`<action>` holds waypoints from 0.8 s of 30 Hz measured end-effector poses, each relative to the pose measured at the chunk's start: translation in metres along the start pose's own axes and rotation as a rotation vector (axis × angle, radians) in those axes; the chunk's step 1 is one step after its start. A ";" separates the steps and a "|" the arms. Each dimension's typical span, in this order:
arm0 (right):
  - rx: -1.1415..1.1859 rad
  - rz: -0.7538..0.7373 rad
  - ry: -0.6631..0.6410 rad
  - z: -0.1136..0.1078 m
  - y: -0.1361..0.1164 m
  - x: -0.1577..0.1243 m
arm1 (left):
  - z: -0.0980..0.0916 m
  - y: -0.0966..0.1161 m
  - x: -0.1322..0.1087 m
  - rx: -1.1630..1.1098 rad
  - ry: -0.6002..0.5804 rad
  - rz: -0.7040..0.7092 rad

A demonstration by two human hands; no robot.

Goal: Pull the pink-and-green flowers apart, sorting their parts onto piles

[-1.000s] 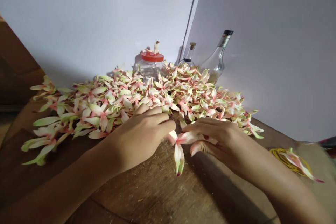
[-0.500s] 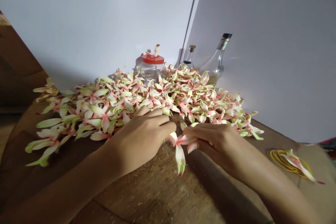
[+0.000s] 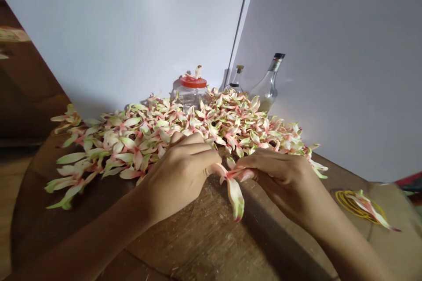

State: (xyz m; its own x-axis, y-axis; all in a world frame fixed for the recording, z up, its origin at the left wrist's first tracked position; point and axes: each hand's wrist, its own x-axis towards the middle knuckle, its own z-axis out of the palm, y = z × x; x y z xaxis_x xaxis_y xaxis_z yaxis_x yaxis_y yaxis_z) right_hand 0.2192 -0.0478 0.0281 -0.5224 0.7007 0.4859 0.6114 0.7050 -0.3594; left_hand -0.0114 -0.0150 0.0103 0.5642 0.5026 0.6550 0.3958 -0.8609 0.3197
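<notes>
Between my two hands is a flower [image 3: 234, 189] with pinkish-white petals, green towards their ends, and a purple tip on the petal hanging towards me. My left hand [image 3: 186, 167] pinches a petal on its left side. From the right, my right hand [image 3: 280, 169] is closed on another petal of the same flower. Fingertips hide part of the petals they hold. Just beyond both hands spreads a heap of similar flowers [image 3: 132, 140] on the brown wooden table [image 3: 198, 237].
Behind the heap stand a clear jar with a red lid [image 3: 194, 82], a small corked bottle [image 3: 238, 78] and a larger, leaning glass bottle [image 3: 270, 83], close to the pale wall [image 3: 132, 22]. Yellow looped bands [image 3: 344, 204] with a flower across them lie at right.
The right hand has closed its fingers on the right petal, where its thumb was lower before. The flower is turned slightly, its hanging petal further right. The camera view has shifted a little.
</notes>
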 end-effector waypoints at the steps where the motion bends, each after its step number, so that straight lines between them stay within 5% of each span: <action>1: -0.007 0.020 0.004 -0.001 0.002 0.000 | 0.001 -0.001 0.000 0.009 -0.005 -0.011; 5: 0.037 0.196 0.139 -0.002 0.013 -0.002 | 0.004 -0.010 0.001 0.048 -0.039 -0.067; 8: 0.295 0.337 0.223 -0.002 0.015 -0.002 | 0.004 -0.016 0.003 0.036 -0.009 -0.077; 17: 0.658 0.306 0.052 0.001 0.000 0.004 | 0.001 -0.013 0.004 -0.018 -0.214 -0.049; 24: 0.687 0.334 0.111 0.007 -0.001 0.006 | 0.000 -0.005 0.004 -0.044 0.060 -0.016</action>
State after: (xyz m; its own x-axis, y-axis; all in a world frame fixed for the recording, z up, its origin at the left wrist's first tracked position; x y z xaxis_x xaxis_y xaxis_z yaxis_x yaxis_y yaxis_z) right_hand 0.2110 -0.0438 0.0260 -0.2908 0.8985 0.3287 0.2010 0.3933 -0.8972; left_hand -0.0117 -0.0085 0.0112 0.5132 0.5120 0.6888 0.3716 -0.8560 0.3594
